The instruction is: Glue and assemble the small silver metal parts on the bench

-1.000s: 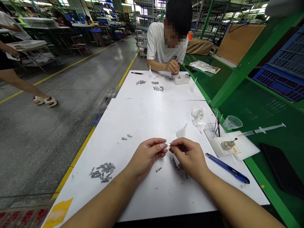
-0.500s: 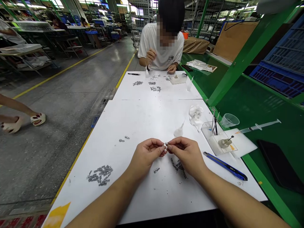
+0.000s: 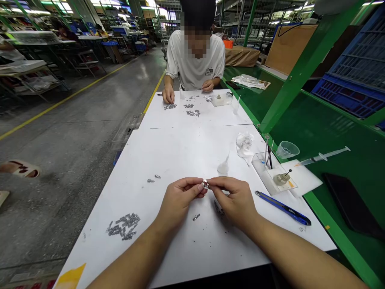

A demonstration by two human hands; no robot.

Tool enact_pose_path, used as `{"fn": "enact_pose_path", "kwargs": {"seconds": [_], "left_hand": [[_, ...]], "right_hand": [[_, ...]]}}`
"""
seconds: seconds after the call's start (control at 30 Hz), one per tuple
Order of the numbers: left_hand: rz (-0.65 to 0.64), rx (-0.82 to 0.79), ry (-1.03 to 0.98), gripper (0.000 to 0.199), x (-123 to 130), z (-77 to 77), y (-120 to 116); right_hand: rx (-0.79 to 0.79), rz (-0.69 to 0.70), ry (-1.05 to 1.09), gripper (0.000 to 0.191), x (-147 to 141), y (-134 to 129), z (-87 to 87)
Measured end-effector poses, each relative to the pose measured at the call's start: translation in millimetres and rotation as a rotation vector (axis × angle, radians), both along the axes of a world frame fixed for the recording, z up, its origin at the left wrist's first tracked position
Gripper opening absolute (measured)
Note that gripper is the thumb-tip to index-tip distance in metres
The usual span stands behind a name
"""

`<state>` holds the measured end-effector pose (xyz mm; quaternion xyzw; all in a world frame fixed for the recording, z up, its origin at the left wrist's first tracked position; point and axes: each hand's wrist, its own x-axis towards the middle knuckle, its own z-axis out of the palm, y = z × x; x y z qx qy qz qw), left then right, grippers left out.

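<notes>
A small shiny metal part [image 3: 205, 184] sits between my fingertips above the white table. My left hand [image 3: 183, 196] pinches it from the left, thumb against fingers. From the right, my right hand [image 3: 233, 196] touches the same part with its fingers closed on it. Under my right hand lies a partly hidden cluster of small metal pieces [image 3: 218, 208]. One loose metal piece [image 3: 196, 217] rests between my wrists. A larger pile of metal pieces [image 3: 124, 226] lies to the left, and two single pieces [image 3: 154, 179] lie farther up.
At right are a blue utility knife [image 3: 282, 207], a holder with tweezers [image 3: 267, 160], a small glass jar [image 3: 282, 179], a syringe [image 3: 325, 156] and a clear cup [image 3: 288, 149]. A squeeze bottle [image 3: 223, 166] and crumpled tissue [image 3: 245, 145] stand beyond my hands. A co-worker [image 3: 195, 60] sits opposite.
The metal part between my fingers shows more now, and my right fingers have shifted on it. The co-worker's hand has lowered to a pile. My view has moved slightly.
</notes>
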<state>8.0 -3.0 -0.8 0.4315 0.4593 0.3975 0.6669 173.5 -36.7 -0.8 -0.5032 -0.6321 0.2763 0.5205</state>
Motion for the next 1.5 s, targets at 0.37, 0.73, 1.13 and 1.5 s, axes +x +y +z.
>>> {"fn": "enact_pose_path", "kwargs": {"seconds": [0.37,0.73,1.13,1.5], "left_hand": [[0.016,-0.023,0.047,0.03,-1.4,-2.0,0.3],[0.011,-0.059,-0.032,0.024,-0.8,-2.8,1.6],[0.026,-0.069,-0.023,0.027,-1.4,-7.1,2.0],[-0.027,-0.06,-0.016,0.025,-1.6,-0.5,-2.4]], "right_hand": [[0.115,0.02,-0.088,0.032,-1.2,0.1,0.1],[0.174,0.058,-0.128,0.039,0.8,-1.9,2.5],[0.207,0.051,-0.199,0.032,1.2,-1.8,2.2],[0.261,0.057,-0.259,0.035,3.9,-1.0,-0.9]]}}
